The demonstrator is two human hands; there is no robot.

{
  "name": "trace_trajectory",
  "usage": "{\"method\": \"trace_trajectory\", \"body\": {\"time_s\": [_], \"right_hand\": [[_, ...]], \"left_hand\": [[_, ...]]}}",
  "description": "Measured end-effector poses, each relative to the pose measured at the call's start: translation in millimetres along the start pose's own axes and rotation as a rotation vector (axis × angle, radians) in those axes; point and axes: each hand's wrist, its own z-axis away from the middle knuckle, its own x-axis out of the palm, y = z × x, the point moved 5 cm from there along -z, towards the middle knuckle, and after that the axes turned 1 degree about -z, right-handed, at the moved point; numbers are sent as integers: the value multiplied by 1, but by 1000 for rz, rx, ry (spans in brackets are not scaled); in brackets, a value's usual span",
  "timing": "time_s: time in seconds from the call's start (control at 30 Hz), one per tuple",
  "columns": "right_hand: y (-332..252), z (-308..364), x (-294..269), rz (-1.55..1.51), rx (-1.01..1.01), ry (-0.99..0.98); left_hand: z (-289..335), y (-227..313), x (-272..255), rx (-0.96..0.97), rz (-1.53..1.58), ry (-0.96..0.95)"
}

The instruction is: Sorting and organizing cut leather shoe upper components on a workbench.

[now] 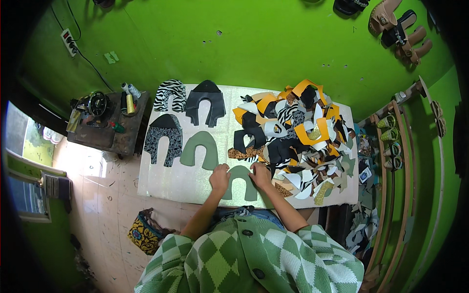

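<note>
A green U-shaped cutout (240,172), perhaps of leather or similar sheet material, lies at the table's near edge with its open end toward me. My left hand (220,177) is at its left side, fingers curled in against the edge. On the opposite side my right hand (261,176) pinches the upper right edge. A second green U-shaped cutout (199,139) rests just beyond my left hand. Farther left are a black-and-grey patterned cutout (157,134) with a black top, a zebra-striped cutout (171,88) and a black cutout (205,90).
A heap of mixed scraps (293,132) covers the right part of the pale table (156,188). At left stands a sewing machine (96,103) beside thread cones (130,104). A patterned bag (144,233) sits on the floor. Sandals (389,135) hang on a wooden rack (404,195) at right.
</note>
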Motion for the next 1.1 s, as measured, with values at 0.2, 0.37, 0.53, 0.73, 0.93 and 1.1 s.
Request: {"method": "trace_trajectory", "body": {"time_s": [0.2, 0.37, 0.53, 0.73, 0.93, 1.1], "right_hand": [[-30, 29, 12, 132, -313, 62], [-33, 51, 21, 314, -355, 71], [-44, 57, 32, 511, -314, 42], [-41, 58, 36, 503, -270, 82], [-40, 56, 34, 448, -231, 88], [-37, 55, 31, 407, -197, 96]], "left_hand": [[19, 6, 8, 342, -242, 130], [46, 8, 6, 399, -366, 109], [57, 10, 9, 397, -461, -44], [58, 14, 11, 367, -491, -47], [57, 13, 20, 339, -586, -62], [58, 15, 22, 336, -616, -46]]}}
